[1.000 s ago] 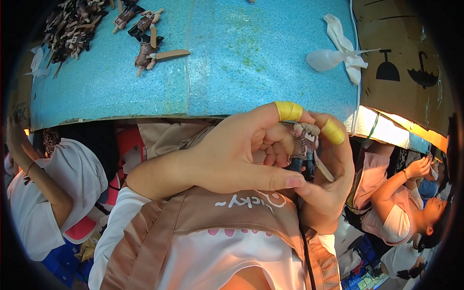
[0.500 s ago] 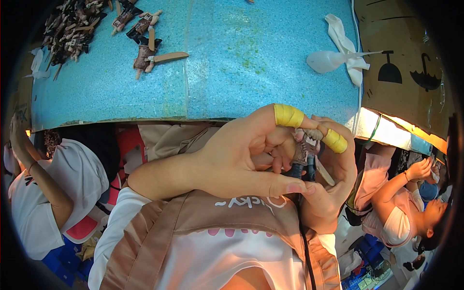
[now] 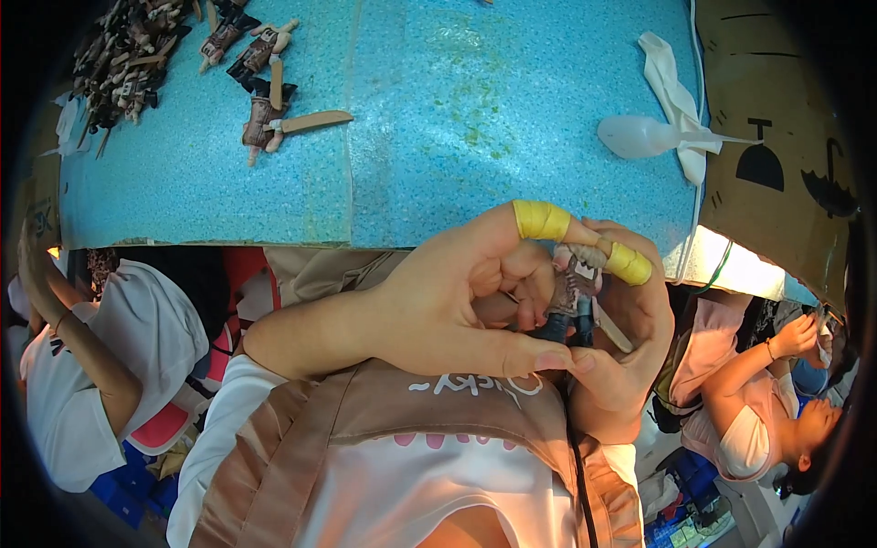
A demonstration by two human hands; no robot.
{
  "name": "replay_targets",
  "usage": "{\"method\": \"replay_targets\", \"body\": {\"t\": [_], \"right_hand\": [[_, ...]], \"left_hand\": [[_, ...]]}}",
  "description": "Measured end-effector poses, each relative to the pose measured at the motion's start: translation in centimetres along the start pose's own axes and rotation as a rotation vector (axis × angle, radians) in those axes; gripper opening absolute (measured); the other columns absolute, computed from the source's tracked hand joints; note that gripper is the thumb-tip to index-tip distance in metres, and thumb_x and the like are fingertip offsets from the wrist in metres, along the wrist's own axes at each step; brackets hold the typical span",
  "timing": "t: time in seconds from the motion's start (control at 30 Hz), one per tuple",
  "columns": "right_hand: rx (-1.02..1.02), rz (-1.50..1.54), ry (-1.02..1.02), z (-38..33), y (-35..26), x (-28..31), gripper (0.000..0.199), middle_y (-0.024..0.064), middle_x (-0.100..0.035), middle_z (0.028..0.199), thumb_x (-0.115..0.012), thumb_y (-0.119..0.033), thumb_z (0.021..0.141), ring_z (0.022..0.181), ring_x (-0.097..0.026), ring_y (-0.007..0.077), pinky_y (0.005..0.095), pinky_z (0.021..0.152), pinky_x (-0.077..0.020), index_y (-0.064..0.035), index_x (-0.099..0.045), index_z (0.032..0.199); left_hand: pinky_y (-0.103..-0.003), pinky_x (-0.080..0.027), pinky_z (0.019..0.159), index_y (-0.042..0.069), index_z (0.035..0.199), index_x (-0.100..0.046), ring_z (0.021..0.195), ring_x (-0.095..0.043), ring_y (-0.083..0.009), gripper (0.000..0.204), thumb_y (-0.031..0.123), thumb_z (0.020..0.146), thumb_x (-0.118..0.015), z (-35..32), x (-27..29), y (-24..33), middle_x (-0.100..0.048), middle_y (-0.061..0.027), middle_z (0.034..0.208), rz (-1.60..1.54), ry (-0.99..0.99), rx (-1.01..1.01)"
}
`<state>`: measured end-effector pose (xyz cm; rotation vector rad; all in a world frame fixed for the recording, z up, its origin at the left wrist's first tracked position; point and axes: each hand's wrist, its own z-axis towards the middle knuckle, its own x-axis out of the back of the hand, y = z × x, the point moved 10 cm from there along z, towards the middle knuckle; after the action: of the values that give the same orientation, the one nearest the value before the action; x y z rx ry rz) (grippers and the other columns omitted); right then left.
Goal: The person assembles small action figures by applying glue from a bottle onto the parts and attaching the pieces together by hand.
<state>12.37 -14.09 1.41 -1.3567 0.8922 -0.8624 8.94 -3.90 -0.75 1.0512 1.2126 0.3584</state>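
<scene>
Between my two hands sits a small painted figurine with a brown top and dark legs (image 3: pixel 573 290), gripped at head and feet by fingers and thumbs. My left hand (image 3: pixel 448 297) comes from the left, its other fingers curled behind the figurine. My right hand (image 3: pixel 644 320) cups it from the right, thumb tip against the left thumb. Yellow tape (image 3: pixel 541 220) wraps the left index finger, and another yellow band (image 3: pixel 628 263) circles a right finger. A thin tan strip (image 3: pixel 614 331) shows beside the figurine's legs, partly covered by the right hand.
Ahead lies a blue-covered table (image 3: pixel 411 164). A heap of similar figurines (image 3: pixel 123 68) fills its far left, with a figurine and wooden stick (image 3: pixel 260 123) nearer. At right are a white squeeze bottle (image 3: pixel 635 137), white cloth (image 3: pixel 671 87) and cardboard (image 3: pixel 772 100). People sit on both sides.
The view has shifted slightly, so the table edge and bottle appear lower. My hands keep nearly the same hold, and the figurine has turned a little between the fingers.
</scene>
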Motion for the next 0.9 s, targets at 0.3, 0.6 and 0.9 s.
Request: {"method": "replay_targets", "body": {"t": [0.3, 0.6, 0.9], "right_hand": [[-0.029, 0.161, 0.135, 0.5, 0.7, 1.1, 0.049, 0.0164, -0.055, 0.114, -0.073, -0.002, 0.067, 0.099, -0.057, 0.0261, 0.0369, 0.087, -0.0447, 0.0033, -0.055, 0.112], [0.564, -0.808, 0.0, 0.8, -5.4, -2.7, 0.034, 0.0117, -0.063, 0.097, -0.072, -0.006, 0.059, 0.095, -0.056, 0.0323, 0.044, 0.086, -0.0454, -0.004, -0.063, 0.091], [0.603, -0.937, 0.011, 0.1, -5.7, -3.9, 0.034, 0.0114, -0.062, 0.1, -0.069, -0.004, 0.059, 0.102, -0.052, 0.037, 0.0445, 0.088, -0.0432, -0.0033, -0.063, 0.093]], "left_hand": [[-0.033, -0.039, 0.096, 0.005, 0.143, -0.017, 0.116, -0.048, -0.0244, 0.071, -0.009, 0.084, -0.054, 0.9, -0.7, 1.0, -0.047, -0.02, 0.125, 0.485, -0.105, -0.103], [-0.031, -0.039, 0.093, 0.008, 0.144, -0.009, 0.109, -0.048, -0.0182, 0.075, -0.002, 0.083, -0.052, 1.1, 0.8, 1.1, -0.047, -0.0142, 0.119, -0.357, 0.084, -0.037], [-0.03, -0.041, 0.089, 0.005, 0.139, -0.019, 0.105, -0.05, -0.0168, 0.067, -0.004, 0.08, -0.05, 0.9, 0.9, 1.2, -0.048, -0.0139, 0.117, -0.311, 0.06, -0.116]]}}
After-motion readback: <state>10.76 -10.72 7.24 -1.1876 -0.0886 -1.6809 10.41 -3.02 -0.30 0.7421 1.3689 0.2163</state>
